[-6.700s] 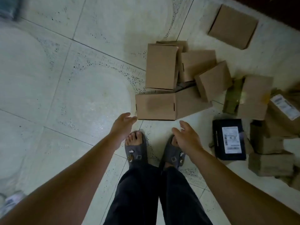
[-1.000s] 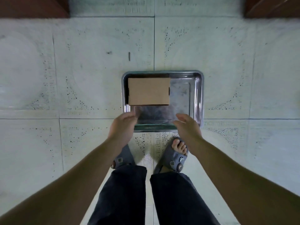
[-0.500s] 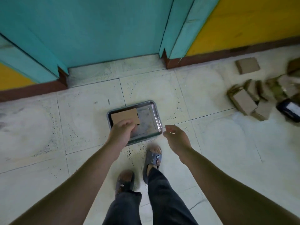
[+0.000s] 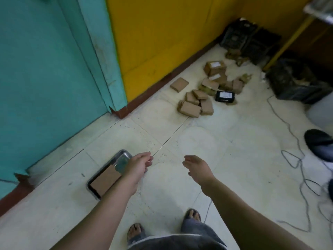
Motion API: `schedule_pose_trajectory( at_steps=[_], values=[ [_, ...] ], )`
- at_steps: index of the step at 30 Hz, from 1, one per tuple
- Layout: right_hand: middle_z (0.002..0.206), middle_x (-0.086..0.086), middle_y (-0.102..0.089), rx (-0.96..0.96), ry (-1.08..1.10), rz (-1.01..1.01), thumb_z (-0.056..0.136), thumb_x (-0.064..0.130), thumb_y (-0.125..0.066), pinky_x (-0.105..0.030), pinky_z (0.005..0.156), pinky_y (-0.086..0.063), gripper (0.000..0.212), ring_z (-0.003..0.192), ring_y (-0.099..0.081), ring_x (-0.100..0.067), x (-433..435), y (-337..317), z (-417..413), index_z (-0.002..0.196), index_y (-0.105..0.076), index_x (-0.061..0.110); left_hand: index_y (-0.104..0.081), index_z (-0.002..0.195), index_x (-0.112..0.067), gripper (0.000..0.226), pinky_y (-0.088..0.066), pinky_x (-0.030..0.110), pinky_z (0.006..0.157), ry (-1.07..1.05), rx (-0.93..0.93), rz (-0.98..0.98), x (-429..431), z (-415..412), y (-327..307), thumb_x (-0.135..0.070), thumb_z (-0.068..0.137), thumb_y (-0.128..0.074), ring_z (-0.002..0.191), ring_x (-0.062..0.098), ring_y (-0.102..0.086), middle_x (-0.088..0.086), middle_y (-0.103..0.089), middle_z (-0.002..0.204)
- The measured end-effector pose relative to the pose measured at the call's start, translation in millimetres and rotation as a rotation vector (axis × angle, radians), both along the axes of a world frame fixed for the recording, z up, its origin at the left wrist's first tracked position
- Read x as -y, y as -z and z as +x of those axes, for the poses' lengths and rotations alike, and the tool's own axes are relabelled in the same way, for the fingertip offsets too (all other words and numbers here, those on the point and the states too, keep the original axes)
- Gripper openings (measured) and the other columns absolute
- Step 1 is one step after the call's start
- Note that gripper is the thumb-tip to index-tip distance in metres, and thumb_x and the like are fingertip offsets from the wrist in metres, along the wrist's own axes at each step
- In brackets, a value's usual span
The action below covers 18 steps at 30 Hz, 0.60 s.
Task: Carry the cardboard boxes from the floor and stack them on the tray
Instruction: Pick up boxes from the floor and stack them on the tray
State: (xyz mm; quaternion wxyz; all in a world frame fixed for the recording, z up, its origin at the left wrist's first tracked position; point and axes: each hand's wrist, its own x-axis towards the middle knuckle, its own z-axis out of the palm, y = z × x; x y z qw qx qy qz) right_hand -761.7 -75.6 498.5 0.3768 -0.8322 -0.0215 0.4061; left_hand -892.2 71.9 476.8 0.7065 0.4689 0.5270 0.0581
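Boxes (image 4: 193, 105) lie heaped upper right, one on the tray (image 4: 121, 154) lower left. Left hand (image 4: 138, 164) and right hand (image 4: 197, 167) hang empty, fingers loose; best to grip the nearest from both sides.

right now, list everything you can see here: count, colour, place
tray: one, silver, on the floor by the teal door
cardboard box: one, brown, flat in the tray
floor boxes: a jumbled pile, brown, by the yellow wall; exact count unclear
black parcel: one, white label, at the pile's right edge
crates: several, black, far corner
cables: grey, loose on the floor at right
shoe: one, dark, right edge
left hand: one, open, empty, overlapping the tray's end
right hand: one, open, empty, above bare floor
feet: two, toes showing, bottom edge
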Motion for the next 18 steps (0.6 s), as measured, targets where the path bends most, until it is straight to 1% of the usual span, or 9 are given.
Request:
schedule_pose_trajectory(
  at_steps=[1,3,9,12,13,16,18],
  values=[
    [0.125,-0.001,-0.061,0.003,0.009,0.02,0.093,0.02,-0.057,-0.042,0.104,-0.046,0.038,0.114,-0.057,-0.023,14.8,-8.4,12.8,0.131,-0.058,0.017,-0.064,0.106,-0.016,0.014,-0.045,0.026,0.073,0.028,0.016,0.004,11.3,18.8,-7.7,-0.016,0.097,-0.053,0.093,0.013,-0.063,-0.001,-0.069,0.102],
    [0.129,0.002,-0.058,0.002,0.036,0.057,0.094,0.022,-0.056,-0.042,0.107,-0.043,0.039,0.118,-0.054,-0.021,45.5,-21.9,40.2,0.133,-0.056,0.019,-0.065,0.104,-0.016,0.013,-0.046,0.027,0.075,0.084,0.045,0.023,34.5,57.5,-21.1,-0.016,0.097,-0.054,0.093,0.015,-0.065,0.001,-0.07,0.101],
    [0.131,0.001,-0.057,0.049,0.131,0.111,0.096,0.022,-0.053,-0.043,0.107,-0.043,0.039,0.118,-0.053,-0.019,136.8,-35.2,143.7,0.134,-0.054,0.017,-0.065,0.108,-0.014,0.017,-0.047,0.031,0.088,0.188,0.08,0.014,109.0,178.1,-43.6,-0.016,0.096,-0.054,0.099,0.017,-0.066,0.002,-0.071,0.105],
    [0.129,-0.002,-0.059,0.041,0.204,0.126,0.097,0.02,-0.053,-0.043,0.106,-0.044,0.037,0.117,-0.055,-0.021,165.3,-29.7,193.5,0.133,-0.055,0.014,-0.065,0.106,-0.015,0.016,-0.048,0.03,0.088,0.233,0.091,0.031,136.1,226.6,-49.3,-0.016,0.097,-0.052,0.098,0.017,-0.065,0.002,-0.07,0.105],
    [0.126,-0.004,-0.06,0.023,0.23,0.128,0.097,0.018,-0.053,-0.041,0.105,-0.045,0.037,0.115,-0.056,-0.021,168.6,-27.7,207.3,0.133,-0.055,0.013,-0.065,0.106,-0.015,0.016,-0.047,0.029,0.087,0.242,0.086,0.037,140.0,239.2,-51.4,-0.016,0.098,-0.052,0.098,0.017,-0.065,0.002,-0.07,0.105],
    [0.115,-0.005,-0.062,-0.041,0.261,0.154,0.096,0.015,-0.054,-0.035,0.093,-0.049,0.036,0.108,-0.059,-0.021,166.8,-16.6,241.4,0.132,-0.056,0.009,-0.065,0.106,-0.016,0.016,-0.047,0.029,0.087,0.238,0.057,0.036,143.6,269.6,-48.6,-0.016,0.098,-0.051,0.095,0.016,-0.065,0.002,-0.07,0.105],
    [0.114,-0.005,-0.062,-0.072,0.246,0.162,0.096,0.015,-0.054,-0.033,0.09,-0.05,0.037,0.107,-0.059,-0.021,153.3,-10.8,264.8,0.132,-0.056,0.008,-0.065,0.106,-0.016,0.016,-0.047,0.029,0.088,0.231,0.034,0.033,136.4,289.9,-44.2,-0.016,0.098,-0.051,0.096,0.015,-0.065,0.001,-0.07,0.105]
  ],
)
